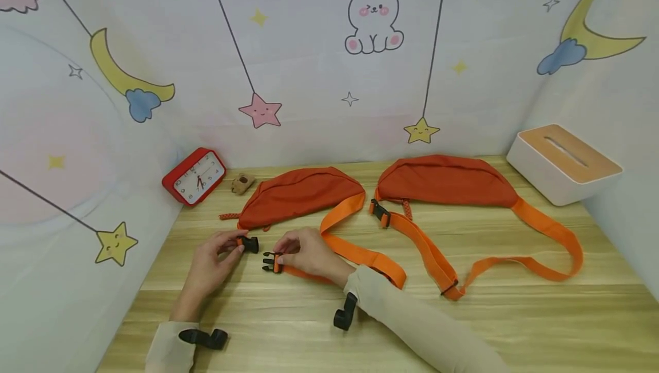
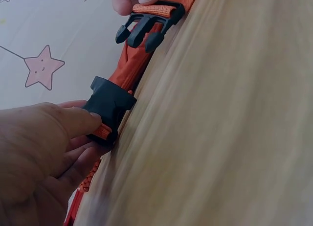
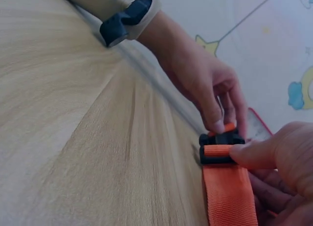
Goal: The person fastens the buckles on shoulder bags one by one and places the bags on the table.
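Observation:
My left hand [image 1: 213, 261] pinches the black socket half of a side-release buckle [image 2: 110, 106], its thumb on the orange webbing end. Facing it, my right hand [image 1: 309, 253] pinches the pronged half of the buckle [image 1: 272, 262], threaded on an orange strap [image 3: 227, 196]. A small gap separates the two halves, prongs pointing at the socket. Both belong to the left red-orange waist bag [image 1: 301, 193], lying behind the hands with its strap looped to the right. In the right wrist view the pronged half overlaps the socket.
A second waist bag [image 1: 448, 181] lies at the right, its black buckle [image 1: 381, 213] fastened and its strap curving forward. A red clock [image 1: 198, 175] and a small brown figure [image 1: 242, 183] stand back left. A white tissue box [image 1: 563, 164] stands back right.

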### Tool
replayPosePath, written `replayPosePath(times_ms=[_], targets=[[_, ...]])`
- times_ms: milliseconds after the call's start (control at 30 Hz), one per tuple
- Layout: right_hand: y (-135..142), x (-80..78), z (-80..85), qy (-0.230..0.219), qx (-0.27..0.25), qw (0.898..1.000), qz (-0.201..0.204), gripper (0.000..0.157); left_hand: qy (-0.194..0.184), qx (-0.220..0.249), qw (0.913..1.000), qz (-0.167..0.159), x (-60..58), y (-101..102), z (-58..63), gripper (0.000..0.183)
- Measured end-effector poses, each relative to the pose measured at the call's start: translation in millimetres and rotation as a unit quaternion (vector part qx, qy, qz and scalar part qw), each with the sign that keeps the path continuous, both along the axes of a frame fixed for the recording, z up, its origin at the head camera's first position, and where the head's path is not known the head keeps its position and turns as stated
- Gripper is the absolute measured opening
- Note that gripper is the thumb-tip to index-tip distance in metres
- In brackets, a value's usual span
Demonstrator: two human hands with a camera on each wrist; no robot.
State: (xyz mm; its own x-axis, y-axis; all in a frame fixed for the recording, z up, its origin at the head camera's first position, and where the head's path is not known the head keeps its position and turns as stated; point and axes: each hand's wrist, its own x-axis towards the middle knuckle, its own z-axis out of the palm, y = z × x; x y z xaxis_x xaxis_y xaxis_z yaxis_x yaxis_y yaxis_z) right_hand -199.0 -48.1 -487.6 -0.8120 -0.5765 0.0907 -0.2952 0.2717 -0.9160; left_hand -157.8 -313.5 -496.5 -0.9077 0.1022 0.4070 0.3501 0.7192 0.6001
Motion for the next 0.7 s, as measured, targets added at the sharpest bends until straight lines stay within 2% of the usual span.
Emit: replayPosePath(times_ms=[367, 700], targets=[[-5, -4.9, -4.9, 0.017, -0.018, 1.0, -0.018, 0.014, -0.012, 0.027, 0.9996, 0.0, -0.2, 0, 0.3, 0.037], [-15, -8.6, -3.5, 0.045, -0.019, 0.997, -0.053, 0.013, -0.036, 0.064, 0.9973, -0.007, -1.1, -5, -4.3, 0.038]])
